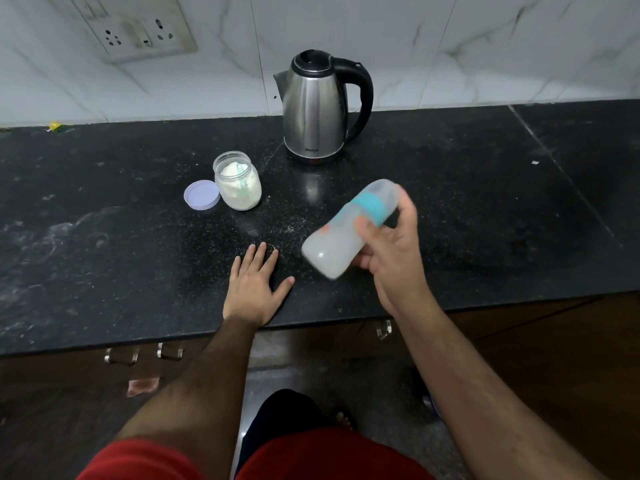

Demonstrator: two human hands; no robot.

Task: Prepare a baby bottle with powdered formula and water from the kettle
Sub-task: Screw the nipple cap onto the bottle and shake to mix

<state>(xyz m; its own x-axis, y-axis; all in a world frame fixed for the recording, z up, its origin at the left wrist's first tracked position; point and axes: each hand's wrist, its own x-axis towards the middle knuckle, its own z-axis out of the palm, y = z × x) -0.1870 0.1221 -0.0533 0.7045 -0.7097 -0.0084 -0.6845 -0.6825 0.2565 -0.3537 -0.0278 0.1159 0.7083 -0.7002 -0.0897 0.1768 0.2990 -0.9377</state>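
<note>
The dark speckled stone worktop [121,237] is hard, so a slip means a spill. The smooth steel kettle [316,109] stands at the back. The cloudy plastic baby bottle [346,233], blurred and tilted (probably being shaken), is in the air in the grip of the right hand [391,251] — a loose cap may leak. The left hand [254,282] lies flat, grasping nothing. The open formula jar [239,183] — lid [201,195] beside it — could tip over.

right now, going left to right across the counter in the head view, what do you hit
purple lid → formula jar → left hand → kettle → baby bottle, gripped in the right hand
</note>
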